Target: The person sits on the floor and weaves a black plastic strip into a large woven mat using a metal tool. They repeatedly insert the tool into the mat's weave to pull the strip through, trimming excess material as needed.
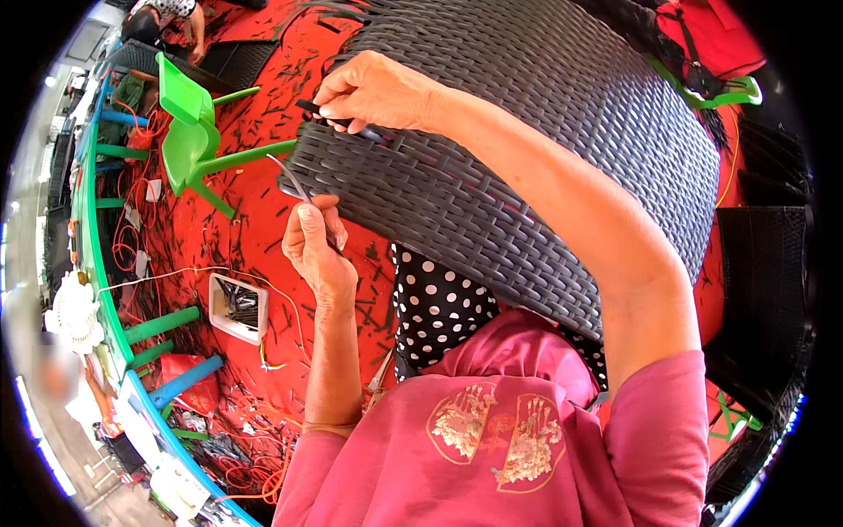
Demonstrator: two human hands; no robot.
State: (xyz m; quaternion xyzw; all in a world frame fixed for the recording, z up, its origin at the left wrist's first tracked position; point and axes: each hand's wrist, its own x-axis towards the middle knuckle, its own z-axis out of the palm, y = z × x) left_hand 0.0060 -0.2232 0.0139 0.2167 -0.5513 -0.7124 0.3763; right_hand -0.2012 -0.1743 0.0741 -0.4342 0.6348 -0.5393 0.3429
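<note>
A dark grey woven rattan panel [527, 132], broad and curved, lies across my lap. My right hand [378, 92] is over its left edge, fingers closed round a slim black-handled tool [309, 107]; the tool's working end is partly hidden by the hand and cannot be made out. Lower and to the left, my left hand [318, 248] pinches a thin, curved grey strip [290, 176]. The strip's upper end stands free beside the panel's corner, and its lower part passes into my fingers.
A green plastic chair [189, 132] stands to the left. Below it, a white tub [237, 307] holds dark pieces on the red floor [263, 228], which is strewn with black scraps. Another person [167, 22] works at the far left. Orange cords [263, 465] tangle at lower left.
</note>
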